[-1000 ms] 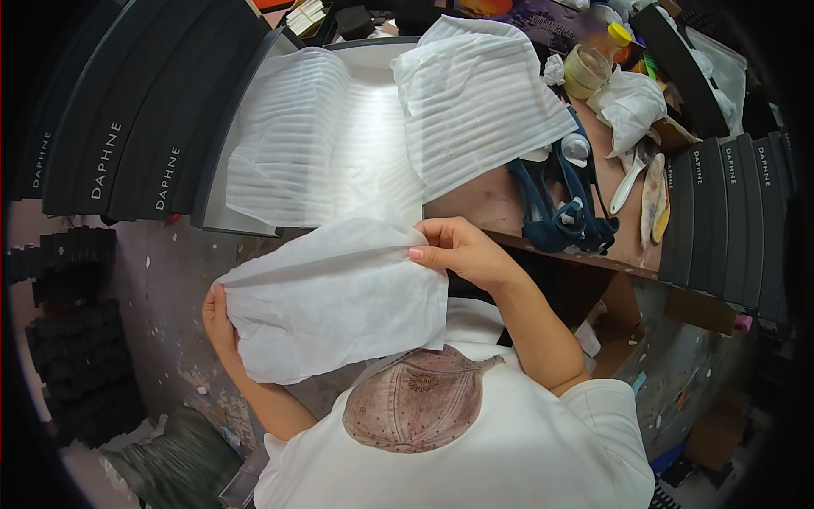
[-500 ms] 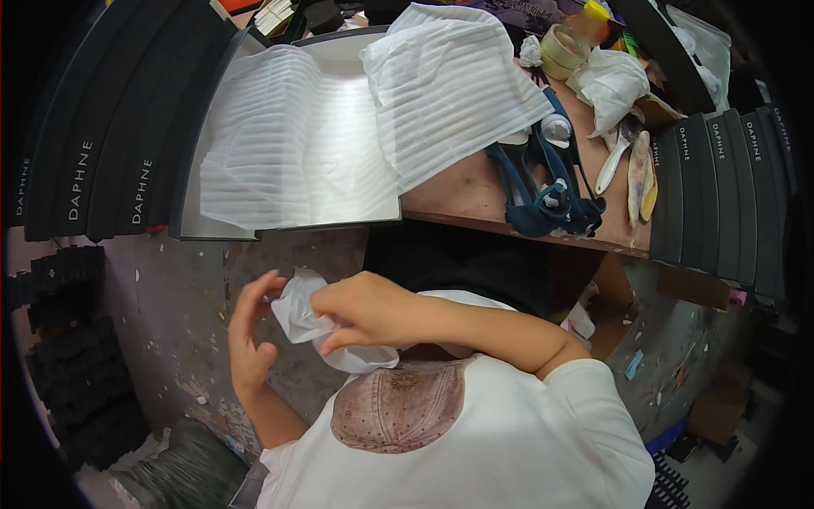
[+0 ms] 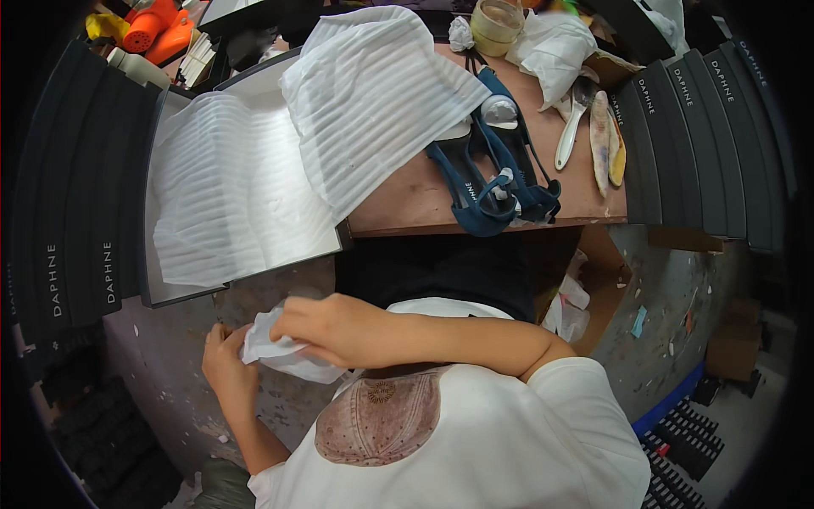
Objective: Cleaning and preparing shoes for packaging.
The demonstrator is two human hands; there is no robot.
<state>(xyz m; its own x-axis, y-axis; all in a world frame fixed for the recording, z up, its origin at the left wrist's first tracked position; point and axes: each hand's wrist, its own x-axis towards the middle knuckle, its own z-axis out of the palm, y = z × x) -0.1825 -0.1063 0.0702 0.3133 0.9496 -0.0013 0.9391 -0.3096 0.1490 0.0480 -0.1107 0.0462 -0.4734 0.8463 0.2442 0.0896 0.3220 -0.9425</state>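
A crumpled sheet of thin white tissue paper (image 3: 292, 360) hangs between my hands, in front of my body and below the table edge. My right hand (image 3: 326, 329) reaches across from the right and grips it with bent fingers. At the sheet's left end, my left hand (image 3: 227, 360) has its fingers closed on the edge. Above them, an open shoebox (image 3: 157, 293) is lined with ribbed white wrapping sheet (image 3: 203, 195); another such sheet (image 3: 373, 110) drapes over its right side. A pair of dark blue strappy sandals (image 3: 483, 170) lies on the table, with white wads stuffed inside.
Dark shoeboxes stand in rows at left (image 3: 76, 204) and right (image 3: 704, 144). A white-handled brush (image 3: 570, 140) and a stained pad (image 3: 600, 144) lie right of the sandals. Behind are a jar (image 3: 496, 25) and crumpled white paper (image 3: 551, 51). A cardboard box (image 3: 606, 288) sits under the table.
My left hand has gone from spread fingers beside the tissue paper to closing on its edge. The view has shifted, so the table things appear farther left.
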